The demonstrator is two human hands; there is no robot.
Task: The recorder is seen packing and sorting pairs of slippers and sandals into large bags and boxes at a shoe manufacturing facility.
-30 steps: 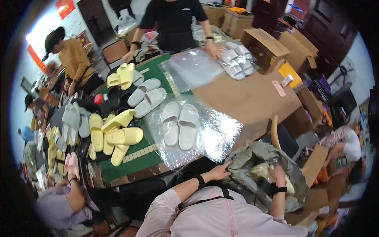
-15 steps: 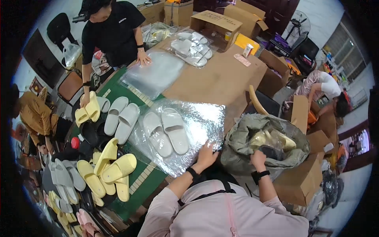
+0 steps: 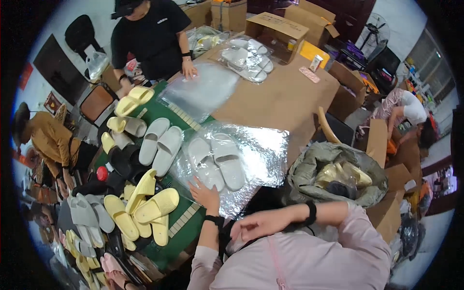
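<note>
Slides of pale grey, a matched pair, lie side by side on the table near the person, on the left half of a clear plastic bag; whether film covers them I cannot tell. Their open toes point away from the person and a little to the left, their heels back toward the person. The long axis of each runs from upper left to lower right, and the two are roughly parallel.

The left hand reaches up to the bag's near left edge, beside the left slide's heel, fingers fanned apart. Whether they press the shoe or just the film is unclear. The right hand hangs in front of the chest, back of the hand up, fingers loosely bent and pointing left; its palm is hidden, so I cannot tell whether it holds anything.

Left of the bag, on a green mat, a second grey pair slants with its long axis from lower left to upper right, and yellow slides lie crossed in a heap. To the right stands an open grey-green sack. Across the table, a co-worker's hand rests on flat clear bags.
</note>
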